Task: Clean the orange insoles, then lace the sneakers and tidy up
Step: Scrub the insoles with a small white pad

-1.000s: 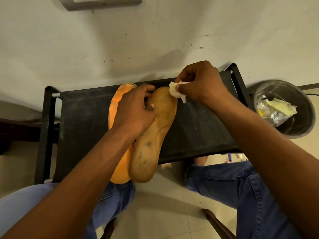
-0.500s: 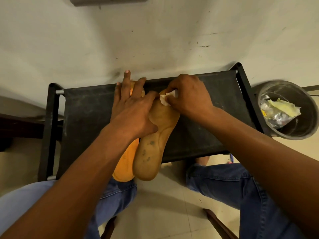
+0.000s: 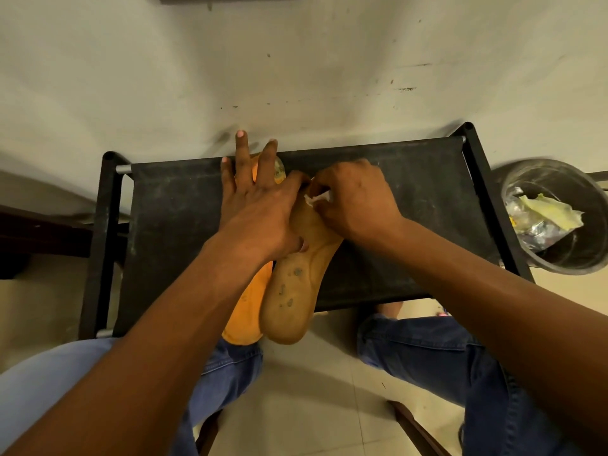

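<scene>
Two insoles lie side by side on a black fabric-topped stand (image 3: 411, 205), their heels hanging over its near edge. The right one is a tan, stained insole (image 3: 292, 291) with dark spots near the heel. The left one is a bright orange insole (image 3: 248, 307), partly under my arm. My left hand (image 3: 260, 209) lies flat with fingers spread, pressing on both insoles near their toe ends. My right hand (image 3: 355, 205) pinches a small white wipe (image 3: 316, 199) against the toe area of the tan insole. No sneakers are in sight.
A round grey bin (image 3: 589, 258) holding crumpled wrappers and yellow paper stands on the floor to the right of the stand. A scuffed white wall rises just behind the stand. My knees in blue jeans sit below, over a tiled floor.
My right hand came down from above the toe with the wipe and now rubs it on the tan insole. My left hand slid forward and spread its fingers flat.
</scene>
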